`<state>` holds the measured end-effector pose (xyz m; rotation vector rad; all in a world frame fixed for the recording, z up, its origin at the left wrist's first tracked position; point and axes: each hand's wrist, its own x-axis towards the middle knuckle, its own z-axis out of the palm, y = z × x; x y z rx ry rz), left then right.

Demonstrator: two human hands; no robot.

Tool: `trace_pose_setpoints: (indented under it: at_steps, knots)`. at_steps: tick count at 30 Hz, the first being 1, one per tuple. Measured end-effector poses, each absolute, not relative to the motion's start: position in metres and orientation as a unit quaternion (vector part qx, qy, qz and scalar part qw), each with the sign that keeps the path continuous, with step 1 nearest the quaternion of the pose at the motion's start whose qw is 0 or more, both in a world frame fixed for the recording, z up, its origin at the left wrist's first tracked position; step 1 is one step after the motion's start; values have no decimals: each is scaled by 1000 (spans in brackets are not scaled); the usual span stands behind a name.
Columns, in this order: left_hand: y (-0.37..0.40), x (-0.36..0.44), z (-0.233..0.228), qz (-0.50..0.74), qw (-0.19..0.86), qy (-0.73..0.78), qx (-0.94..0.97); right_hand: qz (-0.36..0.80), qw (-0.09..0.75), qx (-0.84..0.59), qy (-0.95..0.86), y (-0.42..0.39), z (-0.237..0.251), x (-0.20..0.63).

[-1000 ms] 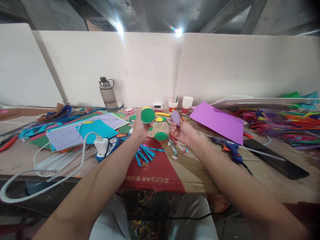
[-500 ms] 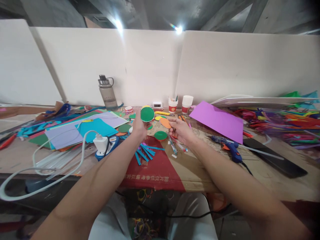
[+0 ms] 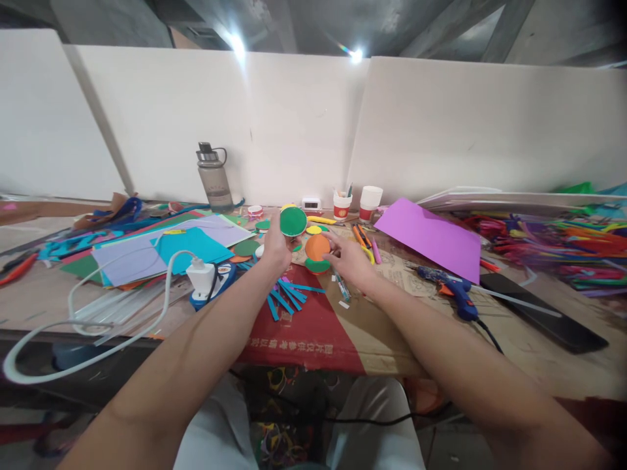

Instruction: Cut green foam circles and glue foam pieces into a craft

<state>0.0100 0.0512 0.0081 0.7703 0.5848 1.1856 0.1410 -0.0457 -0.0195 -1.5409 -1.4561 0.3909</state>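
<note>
White cable (image 3: 88, 326): loops over the desk (image 3: 514, 326) edge at far left, running up to a white plug block (image 3: 200, 282).
Paper sheets (image 3: 161, 251): lilac, blue and green sheets spread flat, left of the hands.
Water bottle (image 3: 214, 177): upright against the white wall, behind the sheets.
Left hand (image 3: 277, 248): raised above the desk, its grip clamped on the lower edge of a green disc (image 3: 292, 221), which stands upright with its face toward the camera.
Blue strips (image 3: 287, 297): fanned out on the red cardboard, just below the left hand.
Orange disc (image 3: 317, 247): between the two hands, pinched at its right edge by the right hand (image 3: 349, 261); it sits over a second green disc (image 3: 318, 266) on the desk, whether touching it I cannot tell.
Right hand grip: fingertips together on the orange disc.
Paper cups (image 3: 356, 203): two, behind the right hand, near the wall.
Purple sheet (image 3: 431, 236): lies flat, right of the cups.
Glue gun (image 3: 453, 294): blue, lying well right of the right hand.
Coloured strips (image 3: 558, 251): piled at the far right.
</note>
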Motion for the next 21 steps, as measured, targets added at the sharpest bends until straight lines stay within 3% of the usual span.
trace_pose_setpoints:
  at_steps: [8, 12, 21]
  knots:
    - [50, 13, 7, 544, 718, 257, 351, 74, 255, -703, -660, -44, -19, 130]
    - [52, 13, 6, 536, 728, 259, 340, 40, 189, -712, -675, -47, -19, 128]
    - [56, 7, 8, 436, 783, 227, 381, -28, 316, -700, -640, -47, -6, 169]
